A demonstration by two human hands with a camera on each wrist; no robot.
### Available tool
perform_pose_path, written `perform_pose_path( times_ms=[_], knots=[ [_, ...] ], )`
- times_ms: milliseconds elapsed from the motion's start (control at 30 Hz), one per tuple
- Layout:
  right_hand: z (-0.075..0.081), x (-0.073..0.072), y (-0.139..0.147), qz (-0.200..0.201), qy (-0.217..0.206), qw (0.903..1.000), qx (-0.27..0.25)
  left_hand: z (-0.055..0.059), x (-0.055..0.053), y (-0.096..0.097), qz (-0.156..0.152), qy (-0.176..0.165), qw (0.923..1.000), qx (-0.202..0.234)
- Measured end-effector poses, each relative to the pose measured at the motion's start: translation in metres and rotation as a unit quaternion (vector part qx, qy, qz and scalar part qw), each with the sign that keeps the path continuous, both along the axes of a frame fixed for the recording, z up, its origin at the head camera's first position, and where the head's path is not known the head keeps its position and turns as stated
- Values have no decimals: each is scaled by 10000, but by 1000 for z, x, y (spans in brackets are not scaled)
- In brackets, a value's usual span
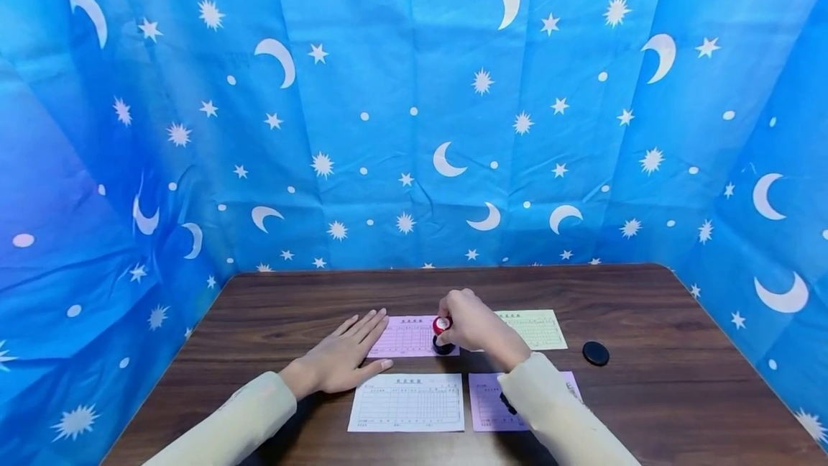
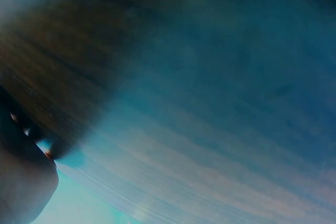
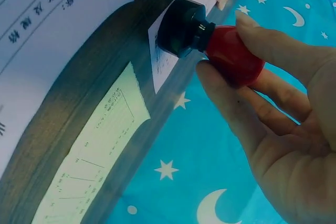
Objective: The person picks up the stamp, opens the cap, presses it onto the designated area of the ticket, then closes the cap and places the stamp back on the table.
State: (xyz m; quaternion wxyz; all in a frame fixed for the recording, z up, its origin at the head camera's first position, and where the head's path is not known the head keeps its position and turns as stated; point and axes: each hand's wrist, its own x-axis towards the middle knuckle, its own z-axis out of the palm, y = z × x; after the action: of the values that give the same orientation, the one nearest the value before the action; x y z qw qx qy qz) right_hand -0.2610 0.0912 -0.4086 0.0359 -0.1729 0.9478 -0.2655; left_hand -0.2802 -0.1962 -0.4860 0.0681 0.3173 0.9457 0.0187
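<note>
1. One stamp (image 3: 234, 56) is held by its red handle between the thumb and fingers of the right hand (image 1: 471, 318); its black base is placed just below them, over the right end of the far pink slip (image 1: 404, 336). Whether the paper is touched cannot be told.
2. That slip's left edge is met by the straight, slightly spread fingers of the left hand (image 1: 343, 354), laid flat.
3. Four slips are counted: besides that one, a green slip (image 1: 540, 329) is seen right of the right fingers, a white slip (image 1: 407, 405) nearer than both hands' fingers, and a near pink slip (image 1: 485, 401) partly covered by the right sleeve (image 1: 563, 416).
4. One black disc (image 1: 596, 353) is set well right of the right fingers.
5. Everything is carried by a dark wood-grain bench (image 1: 259, 322), enclosed beyond the fingers by blue cloth (image 1: 362, 142) printed with white moons and stars.
</note>
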Motion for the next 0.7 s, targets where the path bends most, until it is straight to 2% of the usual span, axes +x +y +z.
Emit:
perform_pose_path(
  times_ms=[300, 700],
  knots=[
    [2, -2, 1, 10, 32, 9998, 212, 3, -1, 3, -35, -9, 10000, -16],
    [-3, 3, -1, -45, 122, 9999, 111, 2, 2, 2, 38, -18, 10000, -56]
  ],
)
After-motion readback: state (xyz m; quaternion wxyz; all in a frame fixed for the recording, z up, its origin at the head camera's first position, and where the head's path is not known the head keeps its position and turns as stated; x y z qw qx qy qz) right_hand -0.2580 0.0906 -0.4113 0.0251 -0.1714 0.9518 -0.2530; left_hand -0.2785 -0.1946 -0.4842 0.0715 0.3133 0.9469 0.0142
